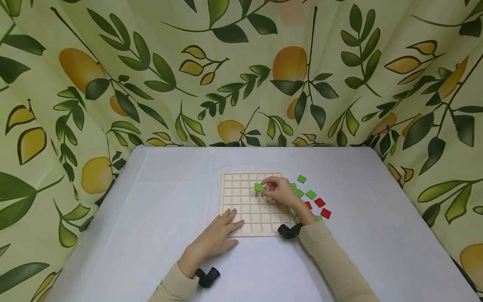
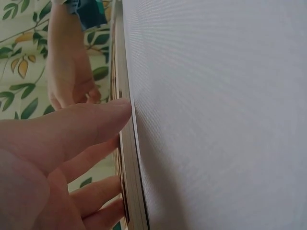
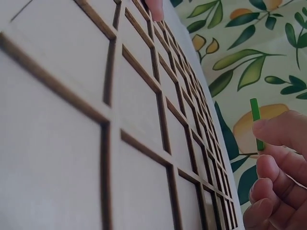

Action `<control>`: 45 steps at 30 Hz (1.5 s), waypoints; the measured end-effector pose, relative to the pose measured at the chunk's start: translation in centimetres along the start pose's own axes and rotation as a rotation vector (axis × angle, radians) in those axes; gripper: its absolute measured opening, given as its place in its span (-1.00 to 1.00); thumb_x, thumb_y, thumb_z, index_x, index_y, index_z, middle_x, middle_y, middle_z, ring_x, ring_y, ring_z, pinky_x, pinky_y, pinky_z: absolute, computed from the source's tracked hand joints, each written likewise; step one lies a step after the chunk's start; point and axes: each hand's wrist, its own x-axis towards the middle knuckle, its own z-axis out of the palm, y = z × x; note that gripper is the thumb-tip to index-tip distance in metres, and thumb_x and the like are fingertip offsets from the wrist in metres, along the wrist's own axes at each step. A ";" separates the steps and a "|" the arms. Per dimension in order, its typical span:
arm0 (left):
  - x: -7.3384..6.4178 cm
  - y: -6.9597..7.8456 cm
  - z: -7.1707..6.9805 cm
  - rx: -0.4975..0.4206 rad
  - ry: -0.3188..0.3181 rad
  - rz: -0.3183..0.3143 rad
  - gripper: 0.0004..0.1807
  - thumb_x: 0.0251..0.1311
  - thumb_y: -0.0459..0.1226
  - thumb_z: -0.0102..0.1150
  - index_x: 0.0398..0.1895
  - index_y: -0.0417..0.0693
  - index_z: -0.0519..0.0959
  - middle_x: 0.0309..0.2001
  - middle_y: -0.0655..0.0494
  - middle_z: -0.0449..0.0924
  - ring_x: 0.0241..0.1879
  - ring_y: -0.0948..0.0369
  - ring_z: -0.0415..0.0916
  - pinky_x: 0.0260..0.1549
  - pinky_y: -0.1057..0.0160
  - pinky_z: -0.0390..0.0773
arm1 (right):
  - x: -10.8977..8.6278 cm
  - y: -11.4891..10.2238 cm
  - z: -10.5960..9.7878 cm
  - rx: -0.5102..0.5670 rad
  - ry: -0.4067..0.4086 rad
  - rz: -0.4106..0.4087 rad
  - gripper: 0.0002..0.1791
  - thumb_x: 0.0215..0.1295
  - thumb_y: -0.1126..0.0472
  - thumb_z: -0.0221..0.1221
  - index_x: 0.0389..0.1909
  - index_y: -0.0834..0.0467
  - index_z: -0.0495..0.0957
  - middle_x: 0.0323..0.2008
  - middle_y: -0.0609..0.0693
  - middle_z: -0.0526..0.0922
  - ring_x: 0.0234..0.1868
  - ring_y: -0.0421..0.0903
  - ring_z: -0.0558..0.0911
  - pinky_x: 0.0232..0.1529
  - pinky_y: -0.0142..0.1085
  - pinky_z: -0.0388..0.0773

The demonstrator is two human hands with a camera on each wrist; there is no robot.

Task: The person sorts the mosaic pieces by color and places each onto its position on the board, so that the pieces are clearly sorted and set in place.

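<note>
Board (image 1: 234,192) of pale wood, square and divided into a grid of cells, is our landmark, lying flat on a white cloth-covered table (image 1: 113,230). Above it, right of its centre and toward its far edge, our right hand (image 1: 279,191) pinches 1 thin, square green tile (image 1: 258,187) with its fingertips, the other fingers curled; the right wrist view shows that tile apart from the board. Our left hand (image 1: 216,235) rests with fingers spread on the board's near left corner, thumb out past the near edge; we cannot tell whether the thumb touches that edge. To the board's right lie loose green tiles (image 1: 311,194) and at least 3 loose red tiles (image 1: 319,202), some partly hidden by our right forearm (image 1: 305,213). We judge the step in hand to be placement, with the release not yet made. The next move, we think, calls for squaring the tile to 1 cell of the board, lowering it flat and letting go; a skewed tile could sit crooked across 2 cells.
</note>
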 end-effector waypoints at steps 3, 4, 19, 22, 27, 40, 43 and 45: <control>0.0 0.0 0.1 0.005 -0.001 -0.007 -0.42 0.22 -0.19 0.20 0.33 -0.05 0.40 0.49 -0.23 0.11 0.51 -0.16 0.00 0.45 -0.19 0.13 | 0.2 0.0 0.3 0.012 -0.016 -0.002 -0.72 0.11 0.33 0.31 -0.15 0.34 0.61 -0.52 0.02 0.53 -0.49 -0.24 0.41 -0.47 -0.51 0.38; 0.0 0.0 0.1 0.005 -0.001 -0.010 -0.42 0.22 -0.19 0.21 0.33 -0.05 0.40 0.48 -0.22 0.11 0.51 -0.16 0.00 0.45 -0.19 0.13 | 0.2 -0.1 0.4 0.023 -0.022 -0.002 -0.72 0.11 0.33 0.30 -0.15 0.35 0.61 -0.52 0.03 0.53 -0.50 -0.24 0.41 -0.47 -0.51 0.38; 0.1 -0.1 0.1 0.019 0.017 0.014 -0.43 0.20 -0.21 0.22 0.30 -0.07 0.43 0.47 -0.24 0.14 0.50 -0.17 0.04 0.43 -0.20 0.17 | 1.2 -0.2 1.9 0.042 -0.061 0.014 -0.74 0.09 0.33 0.32 -0.18 0.34 0.62 -0.53 0.01 0.53 -0.52 -0.23 0.40 -0.52 -0.52 0.36; 0.1 -0.1 0.1 0.022 0.024 0.020 -0.44 0.20 -0.22 0.22 0.30 -0.08 0.43 0.46 -0.25 0.15 0.49 -0.18 0.05 0.42 -0.21 0.18 | 1.7 -0.3 2.2 0.034 -0.075 0.016 -0.74 0.09 0.33 0.33 -0.19 0.35 0.61 -0.55 0.00 0.52 -0.54 -0.23 0.39 -0.55 -0.51 0.35; 0.2 -0.1 0.1 0.012 0.021 0.021 -0.44 0.20 -0.22 0.22 0.30 -0.07 0.43 0.47 -0.25 0.15 0.50 -0.18 0.04 0.42 -0.22 0.18 | 2.1 -0.5 2.7 0.014 -0.087 0.047 -0.74 0.08 0.32 0.34 -0.20 0.32 0.62 -0.58 -0.05 0.49 -0.58 -0.23 0.38 -0.57 -0.50 0.34; 0.1 0.2 -0.1 0.007 0.009 0.007 -0.44 0.20 -0.22 0.22 0.30 -0.07 0.43 0.47 -0.23 0.15 0.51 -0.16 0.03 0.44 -0.19 0.15 | 2.6 -0.6 3.2 -0.090 -0.091 0.022 -0.75 0.09 0.27 0.35 -0.21 0.28 0.64 -0.57 0.01 0.54 -0.55 -0.25 0.38 -0.50 -0.49 0.32; 0.1 0.2 -0.2 0.006 0.008 0.006 -0.44 0.21 -0.22 0.22 0.30 -0.07 0.43 0.47 -0.22 0.14 0.51 -0.16 0.02 0.44 -0.19 0.15 | 2.7 -0.6 3.2 -0.104 -0.086 0.017 -0.75 0.09 0.27 0.36 -0.21 0.28 0.64 -0.57 0.02 0.55 -0.55 -0.25 0.37 -0.51 -0.49 0.32; 0.1 0.2 -0.2 0.006 0.009 0.007 -0.44 0.21 -0.22 0.22 0.30 -0.07 0.43 0.47 -0.22 0.14 0.51 -0.16 0.02 0.44 -0.19 0.15 | 2.6 -0.6 3.2 -0.112 -0.085 0.013 -0.75 0.09 0.27 0.36 -0.21 0.29 0.64 -0.56 0.04 0.56 -0.55 -0.25 0.38 -0.51 -0.49 0.32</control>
